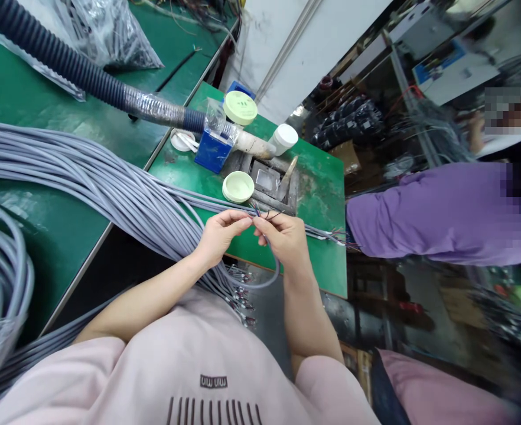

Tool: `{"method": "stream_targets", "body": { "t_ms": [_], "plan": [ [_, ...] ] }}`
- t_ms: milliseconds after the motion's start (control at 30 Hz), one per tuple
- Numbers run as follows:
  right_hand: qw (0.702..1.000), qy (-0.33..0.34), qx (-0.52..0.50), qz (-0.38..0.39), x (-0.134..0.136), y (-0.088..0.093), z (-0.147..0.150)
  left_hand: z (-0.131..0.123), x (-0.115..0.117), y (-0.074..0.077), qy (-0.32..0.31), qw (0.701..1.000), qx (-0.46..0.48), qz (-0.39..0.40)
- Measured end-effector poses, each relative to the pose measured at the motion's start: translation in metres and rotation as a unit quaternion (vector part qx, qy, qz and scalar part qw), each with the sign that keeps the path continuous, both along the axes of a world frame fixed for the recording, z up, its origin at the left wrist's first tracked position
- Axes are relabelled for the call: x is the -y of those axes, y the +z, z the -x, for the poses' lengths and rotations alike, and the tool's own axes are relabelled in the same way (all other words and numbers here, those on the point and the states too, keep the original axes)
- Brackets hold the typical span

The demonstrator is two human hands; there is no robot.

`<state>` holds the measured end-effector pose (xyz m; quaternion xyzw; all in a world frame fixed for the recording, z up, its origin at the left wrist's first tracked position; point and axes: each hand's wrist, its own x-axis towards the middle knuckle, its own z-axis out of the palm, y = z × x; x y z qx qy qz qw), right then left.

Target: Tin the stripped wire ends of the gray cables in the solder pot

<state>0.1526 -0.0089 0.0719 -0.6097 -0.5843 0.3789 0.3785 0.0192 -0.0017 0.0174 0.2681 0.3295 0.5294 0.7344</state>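
Note:
In front of my chest, my right hand [287,237] is closed around the end of a grey cable [266,283], which loops down below it. Thin coloured wires [257,209] fan out of that cable end, one dark wire pointing right. My left hand [222,234] meets it from the other side, thumb and forefinger pinched on the fine wire ends; the exact strand is too small to make out. Just beyond the hands stand an open pale green tub [238,187] and a solder pot [267,179] with a dirty frame.
A thick bundle of grey cables [87,177] crosses the green table [322,195] from the left. A black extraction hose [87,82] ends over the pot, by a blue box [213,149] and a white jar [283,138]. A co-worker's purple sleeve [446,212] is at right.

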Motion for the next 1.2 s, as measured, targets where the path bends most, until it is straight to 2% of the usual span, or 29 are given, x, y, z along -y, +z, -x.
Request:
{"method": "stream_targets", "body": {
  "t_ms": [100, 167, 233, 300, 400, 500, 633, 733, 800, 933, 1200],
  "plan": [
    [0.998, 0.010, 0.053, -0.011, -0.016, 0.010, -0.005, 0.011, 0.001, 0.002, 0.016, 0.987, -0.119, -0.108],
    [0.996, 0.021, 0.083, -0.004, -0.033, 0.016, -0.008, 0.022, -0.001, 0.001, 0.065, 0.946, -0.232, -0.219],
    [0.994, 0.037, 0.102, 0.020, -0.053, 0.019, -0.010, 0.032, -0.005, -0.003, 0.117, 0.888, -0.322, -0.307],
    [0.991, 0.049, 0.114, 0.052, -0.073, 0.018, -0.010, 0.039, -0.010, -0.009, 0.147, 0.847, -0.370, -0.353],
    [0.985, 0.067, 0.132, 0.094, -0.096, 0.013, -0.007, 0.042, -0.013, -0.017, 0.154, 0.825, -0.400, -0.369],
    [0.982, 0.088, 0.128, 0.111, -0.104, 0.012, -0.003, 0.042, -0.015, -0.018, 0.152, 0.842, -0.387, -0.344],
    [0.980, 0.132, 0.097, 0.111, -0.091, 0.021, 0.002, 0.044, -0.026, -0.010, 0.142, 0.908, -0.304, -0.252],
    [0.972, 0.176, 0.106, 0.116, -0.076, 0.030, 0.006, 0.048, -0.041, -0.002, 0.089, 0.954, -0.224, -0.176],
    [0.965, 0.198, 0.121, 0.119, -0.069, 0.036, 0.009, 0.051, -0.049, 0.002, 0.033, 0.973, -0.173, -0.146],
    [0.957, 0.220, 0.140, 0.124, -0.060, 0.041, 0.013, 0.053, -0.055, 0.008, -0.051, 0.984, -0.113, -0.129],
    [0.947, 0.246, 0.132, 0.158, -0.053, 0.036, 0.017, 0.046, -0.062, 0.019, -0.079, 0.973, -0.122, -0.179]
  ]
}}
